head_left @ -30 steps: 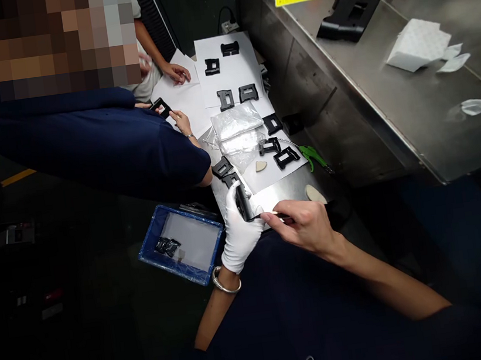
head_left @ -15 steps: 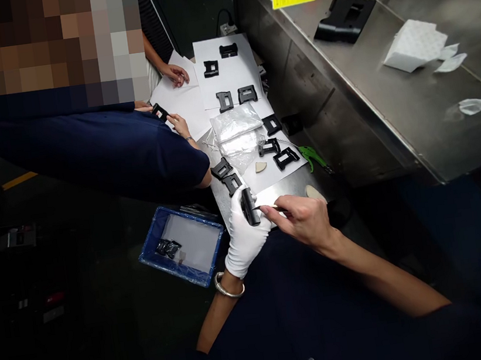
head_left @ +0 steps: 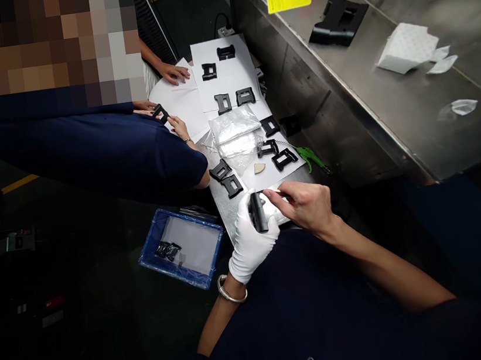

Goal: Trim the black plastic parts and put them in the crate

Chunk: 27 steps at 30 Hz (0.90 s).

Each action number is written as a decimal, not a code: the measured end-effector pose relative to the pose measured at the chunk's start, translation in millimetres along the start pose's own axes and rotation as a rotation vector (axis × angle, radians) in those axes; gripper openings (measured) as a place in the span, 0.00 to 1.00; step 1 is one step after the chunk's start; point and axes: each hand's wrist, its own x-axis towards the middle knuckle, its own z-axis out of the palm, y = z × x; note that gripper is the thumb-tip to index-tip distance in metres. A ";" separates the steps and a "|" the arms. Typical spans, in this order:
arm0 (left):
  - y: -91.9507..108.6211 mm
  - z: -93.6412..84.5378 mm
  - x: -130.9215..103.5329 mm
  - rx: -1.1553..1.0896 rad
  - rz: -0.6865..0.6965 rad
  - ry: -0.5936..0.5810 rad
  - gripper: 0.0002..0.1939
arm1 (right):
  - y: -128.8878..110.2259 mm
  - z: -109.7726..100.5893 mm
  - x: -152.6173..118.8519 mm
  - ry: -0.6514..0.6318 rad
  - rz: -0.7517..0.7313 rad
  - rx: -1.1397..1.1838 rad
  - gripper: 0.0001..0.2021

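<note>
My left hand point(head_left: 251, 240), in a white glove, is closed around a black plastic part point(head_left: 259, 213) held above the near end of the table. The part stands on edge, its narrow side facing up. My bare right hand point(head_left: 306, 204) is beside it, thumb and fingers pinched on a thin, slim tool that is mostly hidden by the fingers. Its fingertips are close to the part's upper right edge; whether they touch it I cannot tell. Two black frame-shaped parts point(head_left: 225, 179) lie just beyond my left hand.
A metal table point(head_left: 221, 203) carries paper sheets, clear plastic bags point(head_left: 236, 130), more black parts and a green air gun point(head_left: 312, 159). A blue bin point(head_left: 182, 276) with bagged parts sits at left. A co-worker point(head_left: 107, 144) handles a part; another person's hand point(head_left: 175, 73) rests beyond. A steel counter point(head_left: 367, 104) borders the right.
My left hand has turned the black part slightly and shifted a little right and nearer. My right fingertips have moved up along it; the tool's dark tip no longer shows.
</note>
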 end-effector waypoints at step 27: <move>-42.0 -0.3 -4.5 -0.878 -0.524 0.224 0.19 | 161.8 160.3 -37.7 -0.430 0.321 0.208 0.06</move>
